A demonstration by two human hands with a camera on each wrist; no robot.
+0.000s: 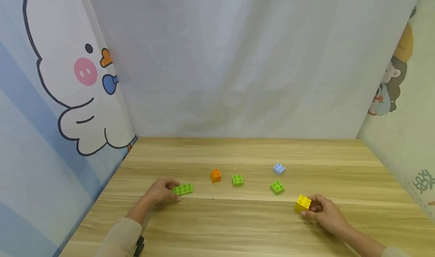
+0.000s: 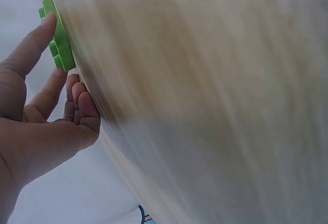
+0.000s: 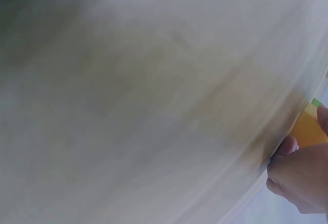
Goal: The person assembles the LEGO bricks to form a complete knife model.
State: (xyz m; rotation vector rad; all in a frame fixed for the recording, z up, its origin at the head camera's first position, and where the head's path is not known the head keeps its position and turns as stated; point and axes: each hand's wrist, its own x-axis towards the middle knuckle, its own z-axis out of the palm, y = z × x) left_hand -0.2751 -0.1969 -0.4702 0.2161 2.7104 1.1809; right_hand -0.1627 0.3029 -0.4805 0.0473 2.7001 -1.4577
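On the left of the table, the left hand (image 1: 164, 190) has its thumb and index finger on either side of the left end of a flat, eight-stud green toy brick (image 1: 183, 189). In the left wrist view the thumb overlaps the green brick (image 2: 62, 42), and the other fingers curl low by the tabletop. Toward the right, the right hand (image 1: 325, 212) pinches a yellow four-stud toy brick (image 1: 303, 203) between thumb and fingers, studs up. Only part of the right hand (image 3: 300, 175) and the yellow brick (image 3: 309, 126) shows at the right wrist view's edge.
Between the hands lie an orange sloped brick (image 1: 215, 175) and two green four-stud bricks, one near the middle (image 1: 237, 180), the other (image 1: 277, 188) farther right. A light blue brick (image 1: 279, 169) sits behind it. A pale curtain (image 1: 238, 60) hangs behind the wooden table (image 1: 217, 230).
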